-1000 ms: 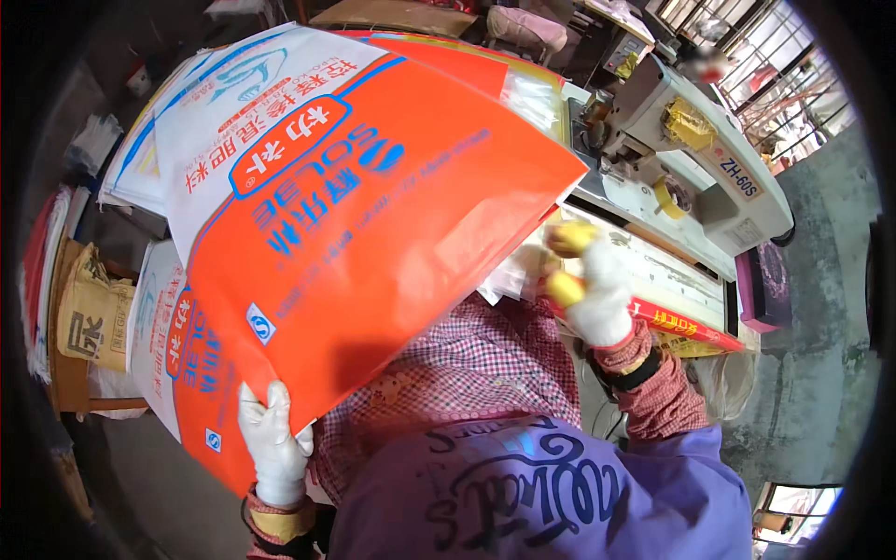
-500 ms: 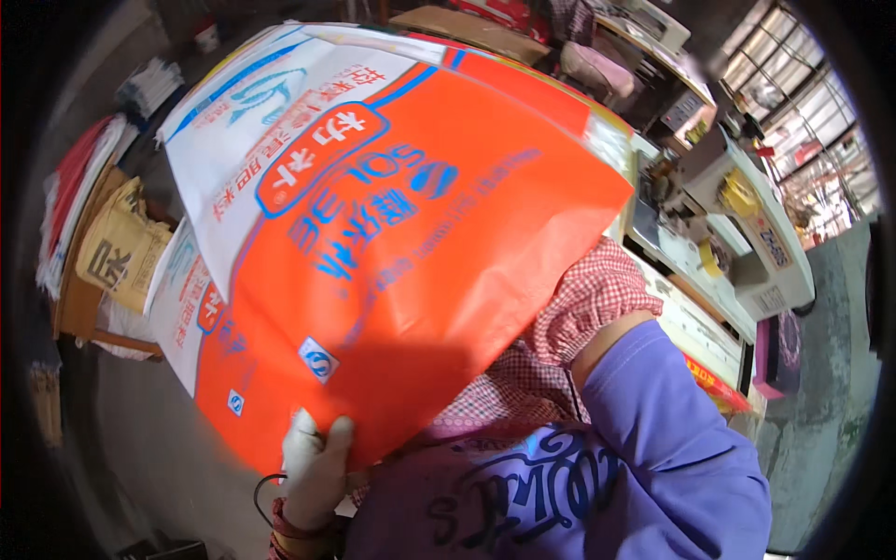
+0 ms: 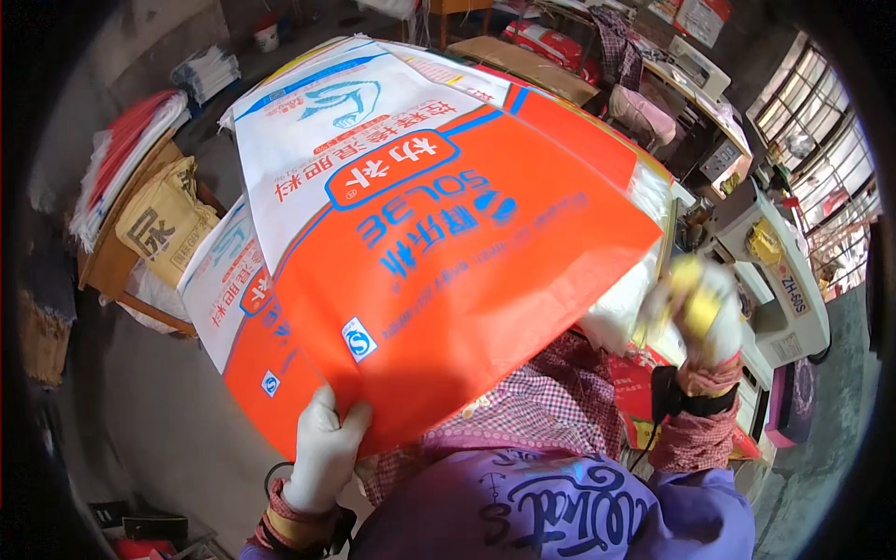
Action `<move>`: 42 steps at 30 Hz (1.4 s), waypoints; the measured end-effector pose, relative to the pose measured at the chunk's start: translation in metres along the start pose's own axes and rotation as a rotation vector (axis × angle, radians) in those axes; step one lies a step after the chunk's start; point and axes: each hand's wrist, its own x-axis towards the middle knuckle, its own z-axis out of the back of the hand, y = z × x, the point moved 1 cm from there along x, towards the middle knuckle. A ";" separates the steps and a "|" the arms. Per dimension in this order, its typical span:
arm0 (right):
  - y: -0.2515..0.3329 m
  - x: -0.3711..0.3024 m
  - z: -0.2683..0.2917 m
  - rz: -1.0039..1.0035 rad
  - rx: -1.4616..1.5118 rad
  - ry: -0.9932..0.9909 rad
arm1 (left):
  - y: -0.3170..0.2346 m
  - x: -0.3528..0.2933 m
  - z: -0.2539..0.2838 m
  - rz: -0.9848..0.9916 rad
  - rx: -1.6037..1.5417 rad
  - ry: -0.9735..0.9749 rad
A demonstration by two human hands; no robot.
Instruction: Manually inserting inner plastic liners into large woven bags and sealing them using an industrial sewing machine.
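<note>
The left hand (image 3: pixel 322 457) pinched the near edge of the orange sack (image 3: pixel 448 271). The right hand (image 3: pixel 700 313), blurred beside the sack's right corner, showed no clear grip.

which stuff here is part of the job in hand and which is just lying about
In hand: orange sack, gripped at its near edge by the left hand; right hand, blurred; sewing machine.
Lying about: yellow bag, sack stack, bucket.

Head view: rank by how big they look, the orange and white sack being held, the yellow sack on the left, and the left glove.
1. orange and white sack, largest, though nearest the camera.
2. yellow sack.
3. left glove, only slightly smaller, so that order is unsure.
</note>
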 end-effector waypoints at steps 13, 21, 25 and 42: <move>-0.122 0.111 -0.070 -0.216 -1.085 -0.160 | 0.021 -0.023 0.055 -0.242 -0.175 -0.291; -0.226 0.150 -0.180 -0.144 -1.430 0.129 | 0.154 -0.022 0.092 0.116 -0.157 -0.320; -0.301 0.131 -0.169 -0.211 -1.742 0.197 | 0.193 -0.009 0.085 0.259 -0.105 -0.370; -0.269 0.075 -0.114 -0.085 -0.826 -0.119 | 0.059 0.128 0.078 0.323 1.930 0.347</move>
